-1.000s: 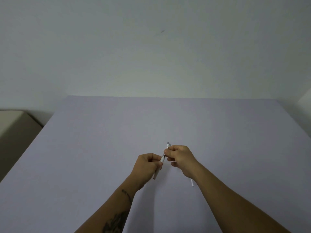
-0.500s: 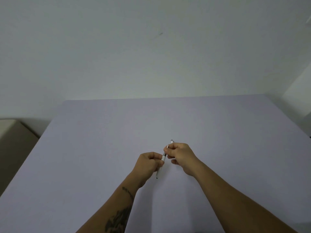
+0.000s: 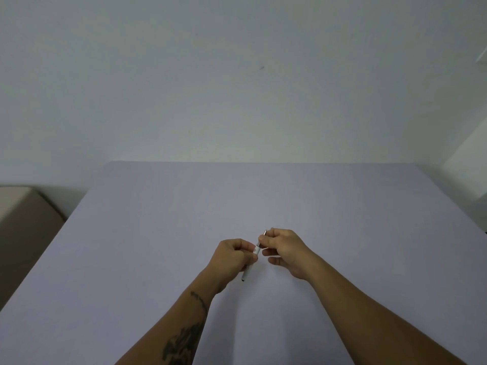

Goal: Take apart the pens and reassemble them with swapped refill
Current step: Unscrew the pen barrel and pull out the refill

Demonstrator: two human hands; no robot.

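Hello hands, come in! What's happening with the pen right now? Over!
Left hand shut on pen, low end. Right hand pinching its top end. Pen held above table. Nothing in the way.

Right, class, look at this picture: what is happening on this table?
A person holds one white pen above a pale table with both hands. The left hand grips the barrel, while the right hand pinches the upper end. The two parts appear joined, so the pen is not yet apart. No second pen is visible.
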